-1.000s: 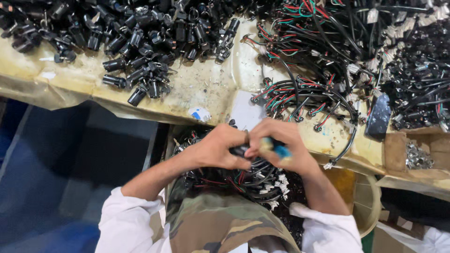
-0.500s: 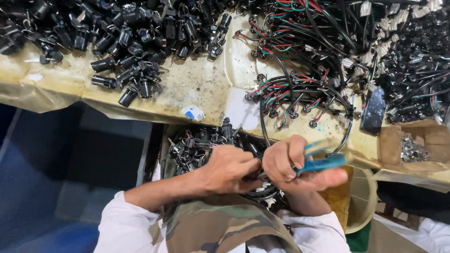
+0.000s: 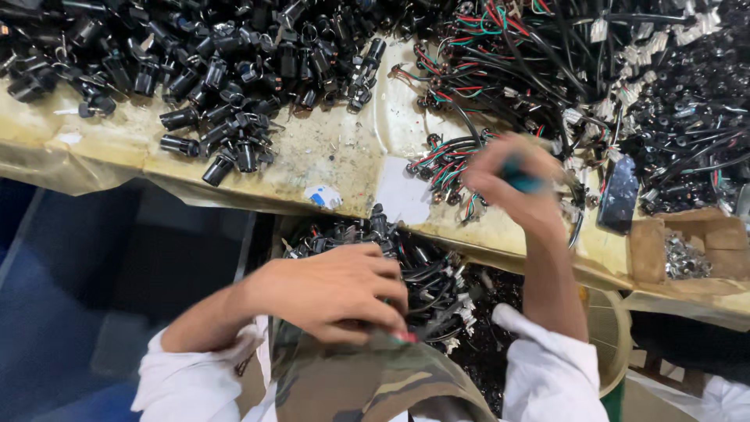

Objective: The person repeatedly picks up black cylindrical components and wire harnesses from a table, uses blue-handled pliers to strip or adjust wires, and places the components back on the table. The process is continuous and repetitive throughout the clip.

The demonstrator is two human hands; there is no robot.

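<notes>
I see my left hand [image 3: 336, 293] curled tight over one black wire bundle [image 3: 422, 285], low by the table's [image 3: 336, 152] near edge. My right hand [image 3: 512, 184], raised and blurred, grips one teal tool [image 3: 522, 182]. A cardboard box [image 3: 687, 246] holds silver parts at the right edge.

A small brown cardboard box [image 3: 707, 246] stands open at the bench's right edge (shiny metal bits inside); a dark phone screen [image 3: 619, 195] lies beside it.

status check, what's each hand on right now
Left hand closed on black wired parts at lap. Right hand raised, blurred, gripping blue tool over wire bundle.
</notes>
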